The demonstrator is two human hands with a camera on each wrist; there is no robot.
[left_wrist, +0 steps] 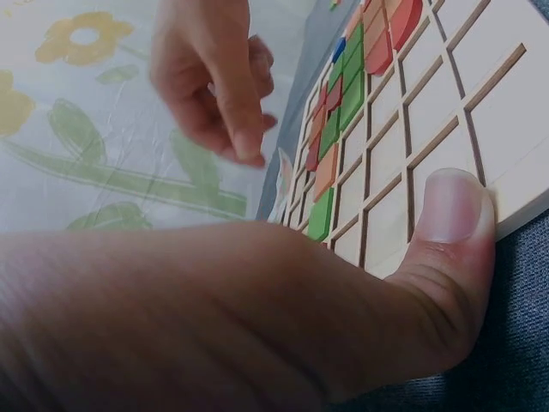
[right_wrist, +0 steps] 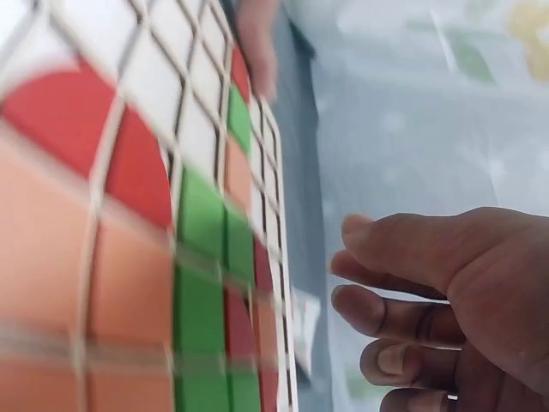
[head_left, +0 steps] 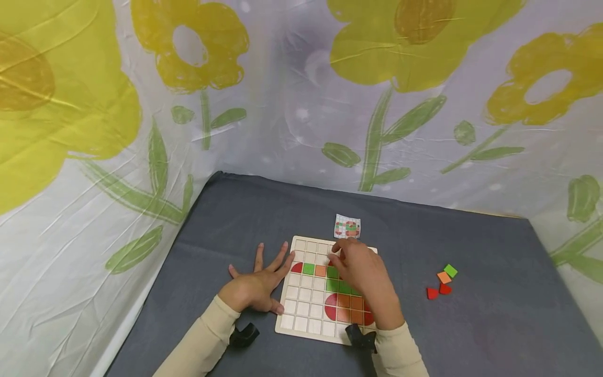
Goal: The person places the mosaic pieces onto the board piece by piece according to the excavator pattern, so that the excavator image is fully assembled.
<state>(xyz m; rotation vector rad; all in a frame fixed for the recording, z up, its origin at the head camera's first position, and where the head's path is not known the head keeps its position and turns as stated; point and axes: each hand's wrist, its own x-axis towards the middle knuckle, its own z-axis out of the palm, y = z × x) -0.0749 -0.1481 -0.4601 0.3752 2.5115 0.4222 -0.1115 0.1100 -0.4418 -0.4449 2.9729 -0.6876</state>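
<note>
A wooden grid board (head_left: 301, 309) lies on the dark cloth, its cells partly filled with flat coloured pieces. Fingers spread, my left hand (head_left: 256, 288) rests at the board's left edge; its thumb (left_wrist: 450, 249) lies on the rim in the left wrist view. My right hand (head_left: 365, 275) is over the board's upper right part and hides some cells. In the right wrist view that hand (right_wrist: 463, 300) has loosely bent fingers and no piece between them. A red piece (head_left: 297, 267), a green square (head_left: 308, 269) and an orange square (head_left: 320, 270) sit in one row.
A small printed pattern card (head_left: 347, 226) lies just behind the board. To the right are loose pieces: a green square (head_left: 450, 270), an orange square (head_left: 444, 277) and two red pieces (head_left: 432, 293). A flower-patterned curtain (head_left: 282, 104) stands behind the table.
</note>
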